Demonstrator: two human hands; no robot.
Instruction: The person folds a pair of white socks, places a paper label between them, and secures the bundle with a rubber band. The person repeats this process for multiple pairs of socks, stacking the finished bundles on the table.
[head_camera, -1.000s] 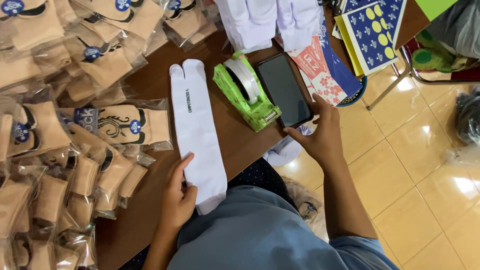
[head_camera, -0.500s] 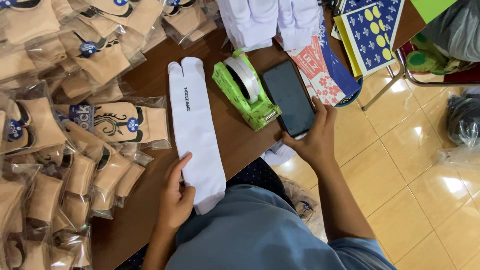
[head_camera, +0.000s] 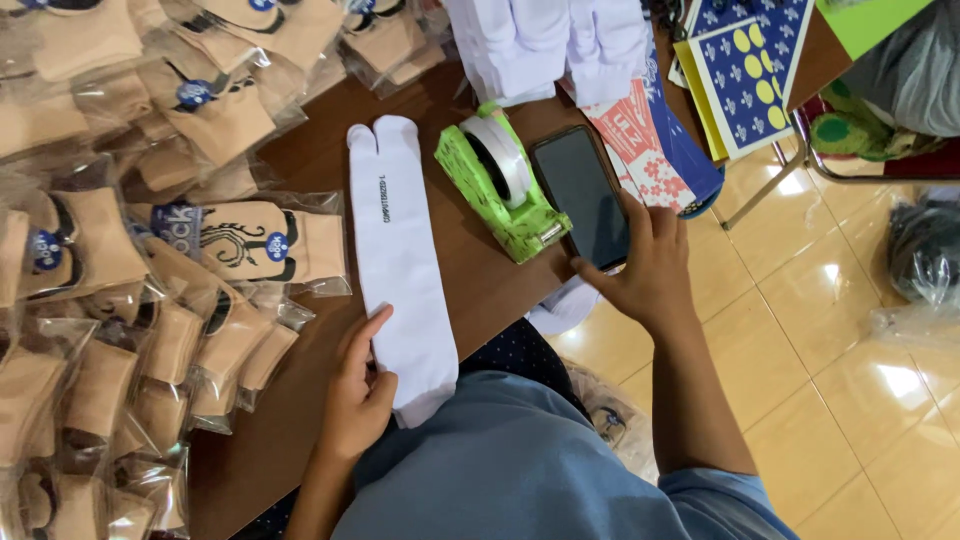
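Left hand: left hand (head_camera: 358, 400) presses flat on the long white split-toe sock (head_camera: 400, 262) at 7 o'clock — no change.
Right hand: right hand (head_camera: 650, 270) has slid onto the black smartphone (head_camera: 582, 196) at 2 o'clock — fingertips touching, not closed.
Between: green tape dispenser (head_camera: 505, 190).

The right hand (head_camera: 650, 275), earlier just off the table's near edge below the black phone (head_camera: 583, 196), now has fingertips touching the phone's near end.

A brown wooden table (head_camera: 470, 290) carries a white sock (head_camera: 400, 250), green tape dispenser (head_camera: 500, 190), phone (head_camera: 582, 195) and bagged socks (head_camera: 250, 240).
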